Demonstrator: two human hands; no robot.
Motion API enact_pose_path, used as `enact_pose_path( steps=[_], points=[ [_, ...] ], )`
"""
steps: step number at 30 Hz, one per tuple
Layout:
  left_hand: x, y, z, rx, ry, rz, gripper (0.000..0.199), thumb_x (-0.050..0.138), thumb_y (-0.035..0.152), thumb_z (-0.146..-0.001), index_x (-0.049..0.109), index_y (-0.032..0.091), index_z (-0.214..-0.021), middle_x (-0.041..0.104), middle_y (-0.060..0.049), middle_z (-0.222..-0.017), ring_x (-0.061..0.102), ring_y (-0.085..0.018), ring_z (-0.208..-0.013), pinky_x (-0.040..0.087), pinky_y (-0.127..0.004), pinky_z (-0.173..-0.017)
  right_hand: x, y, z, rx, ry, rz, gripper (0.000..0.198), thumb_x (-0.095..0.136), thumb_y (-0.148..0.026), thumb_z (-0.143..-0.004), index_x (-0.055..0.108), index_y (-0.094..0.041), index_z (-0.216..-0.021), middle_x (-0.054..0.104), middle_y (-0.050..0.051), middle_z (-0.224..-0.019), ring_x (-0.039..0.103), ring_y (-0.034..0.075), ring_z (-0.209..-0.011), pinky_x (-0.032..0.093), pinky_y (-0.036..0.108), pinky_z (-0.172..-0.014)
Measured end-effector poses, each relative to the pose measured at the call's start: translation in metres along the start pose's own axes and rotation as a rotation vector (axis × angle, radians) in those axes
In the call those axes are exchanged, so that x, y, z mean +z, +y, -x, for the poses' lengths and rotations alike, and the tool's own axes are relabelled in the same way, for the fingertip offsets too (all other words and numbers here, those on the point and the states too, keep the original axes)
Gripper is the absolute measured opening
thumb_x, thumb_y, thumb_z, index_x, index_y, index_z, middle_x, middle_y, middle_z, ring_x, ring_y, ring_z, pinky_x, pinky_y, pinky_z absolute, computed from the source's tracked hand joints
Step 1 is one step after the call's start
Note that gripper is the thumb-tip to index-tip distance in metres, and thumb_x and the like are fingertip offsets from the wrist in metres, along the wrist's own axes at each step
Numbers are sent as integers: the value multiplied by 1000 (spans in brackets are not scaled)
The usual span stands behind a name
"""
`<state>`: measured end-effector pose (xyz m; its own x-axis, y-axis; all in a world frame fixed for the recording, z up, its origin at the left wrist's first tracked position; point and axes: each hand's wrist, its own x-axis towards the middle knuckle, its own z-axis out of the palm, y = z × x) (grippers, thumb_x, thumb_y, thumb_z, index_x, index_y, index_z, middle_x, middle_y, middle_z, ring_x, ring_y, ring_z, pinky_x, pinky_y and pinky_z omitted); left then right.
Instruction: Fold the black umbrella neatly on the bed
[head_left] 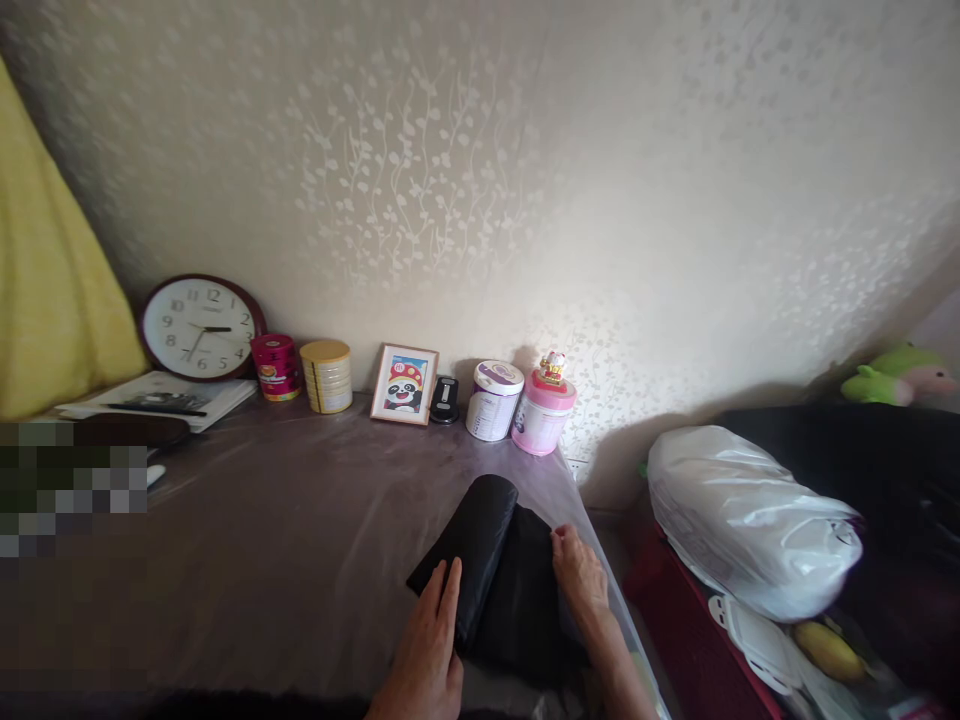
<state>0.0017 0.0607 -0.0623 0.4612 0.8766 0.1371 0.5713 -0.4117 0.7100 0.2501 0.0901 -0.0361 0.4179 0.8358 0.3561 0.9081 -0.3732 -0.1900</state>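
A black, shiny piece of folded fabric (489,560) lies near the table's front right, its left part bulging into a thick roll and its right part flat. What kind of article it is I cannot make out. My left hand (431,640) rests against the left side of the roll, fingers stretched out along it. At the flat part's right edge, my right hand (579,570) has its fingers closed, pinching the fabric near the upper corner. Part of the fabric's lower end blends into shadow.
Along the wall stand a clock (199,328), a magenta can (276,368), a yellow-lidded tin (328,378), a framed panda picture (405,384), a white-purple tub (495,402) and a pink tub (543,418) bearing a lucky-cat figure (553,368). Right of the table sits a white plastic bag (750,515).
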Motion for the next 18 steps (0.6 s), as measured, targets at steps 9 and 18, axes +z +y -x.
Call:
enact_pose_path(
  steps=[9,18],
  points=[
    [0,1,-2,-11,26,1,91,36,-5,-61,4,19,-142,15,-12,-150,21,-23,-136,28,-42,-109,2,-36,11,-453,18,-109,31,44,-21,-87,58,-22,-114,59,7,-123,53,26,-114,43,41,-92],
    [4,1,-4,-18,48,28,88,34,-5,-61,8,16,-142,17,-13,-149,23,-22,-136,27,-41,-110,-13,-9,36,-392,48,-127,35,46,-26,-87,56,-24,-120,54,7,-129,50,27,-118,43,44,-94]
  ],
)
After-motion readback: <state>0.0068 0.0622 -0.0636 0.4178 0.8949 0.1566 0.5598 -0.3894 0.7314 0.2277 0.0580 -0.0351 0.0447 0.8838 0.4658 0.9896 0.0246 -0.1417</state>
